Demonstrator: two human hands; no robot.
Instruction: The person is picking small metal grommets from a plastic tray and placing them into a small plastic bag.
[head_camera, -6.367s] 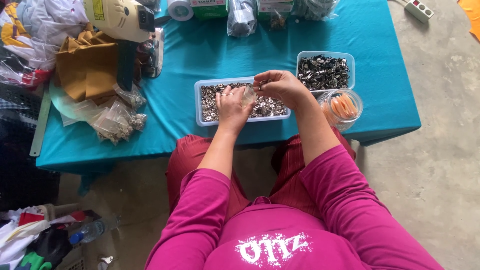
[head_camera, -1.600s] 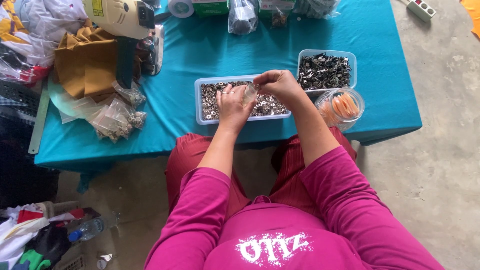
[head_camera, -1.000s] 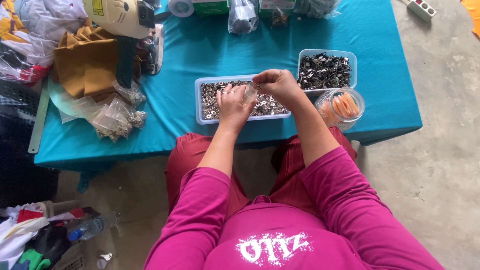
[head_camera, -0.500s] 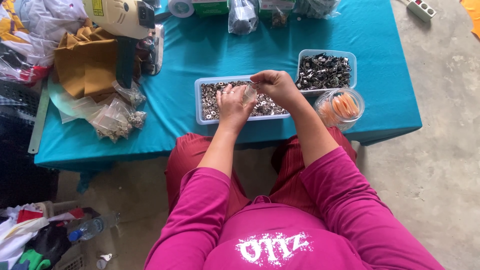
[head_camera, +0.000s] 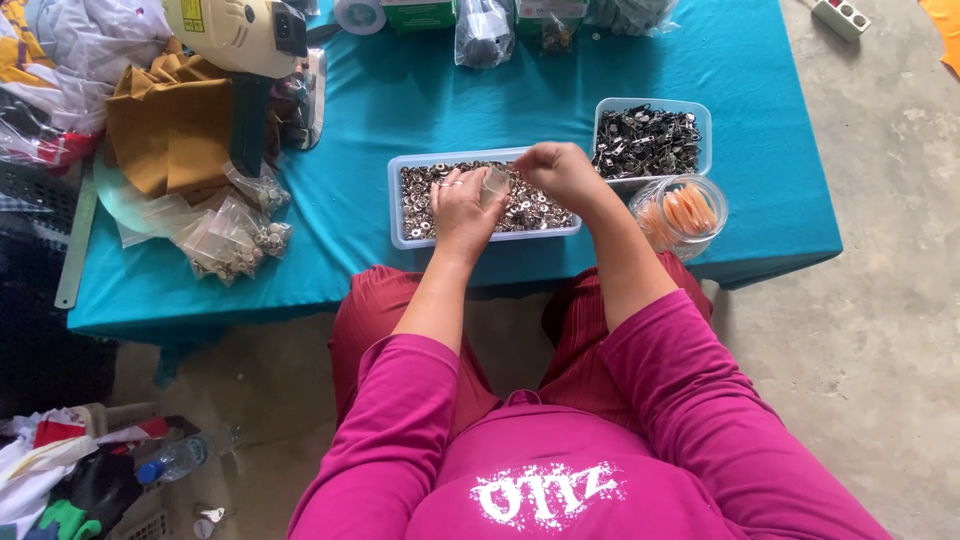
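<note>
"Where were the hands at that moment?"

"Both over the long clear tray (head_camera: 400, 215) of small silver metal rings, near the front edge of the counter (head_camera: 760, 190), which had a teal cloth on it. The left hand (head_camera: 462, 205) was held above the rings with its fingers curled and the thumb up against a small clear plastic bag (head_camera: 494, 184). The right hand (head_camera: 560, 172) was closed on the bag's other side, pinching it from the right."

"So the bag was held between them?"

"Yes, just above the middle of the tray, with both hands gripping it. What was inside the bag was too small to make out."

"And around them?"

"A second clear tray (head_camera: 652, 108) of dark metal clips sat just behind the right hand, with a round clear tub (head_camera: 682, 213) of orange pieces near it. Filled little bags (head_camera: 232, 240) lay well off to the left, beside some mustard fabric (head_camera: 170, 130)."
</note>
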